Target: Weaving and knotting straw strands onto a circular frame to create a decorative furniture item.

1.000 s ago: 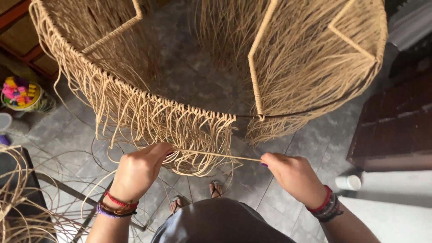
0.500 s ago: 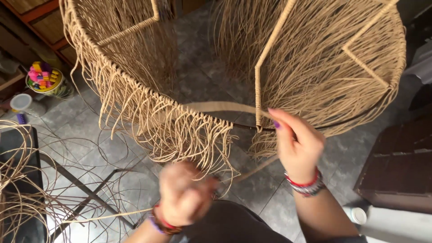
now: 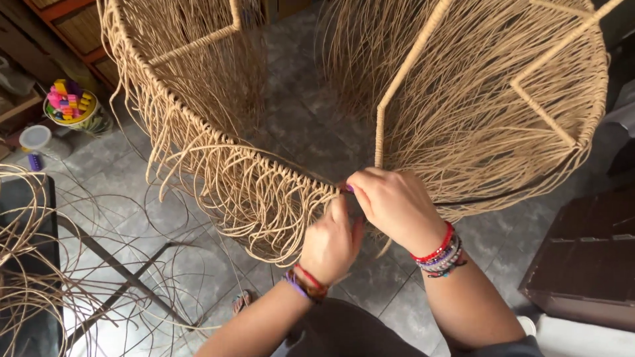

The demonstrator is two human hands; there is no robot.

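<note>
A large round woven frame (image 3: 198, 125) of tan cord stands in front of me, its rim wrapped and hung with many loose looping strands (image 3: 251, 205). My left hand (image 3: 331, 244) grips strands at the near rim, fingers closed around them. My right hand (image 3: 397, 205) is right above it, pinching cord at the rim where an upright wrapped bar (image 3: 397, 86) meets it. Both wrists wear bead bracelets. The two hands touch each other at the rim.
Loose tan cord lies piled on a dark stand (image 3: 26, 264) at the left. A bowl of coloured pieces (image 3: 69, 106) and a white lidded cup (image 3: 34, 139) sit on the grey tiled floor. A dark brown cabinet (image 3: 589, 264) stands at the right.
Both hands came together at the rim: the left rose from low near my lap, the right dropped onto the rim. A second ago they were apart, stretching one strand.
</note>
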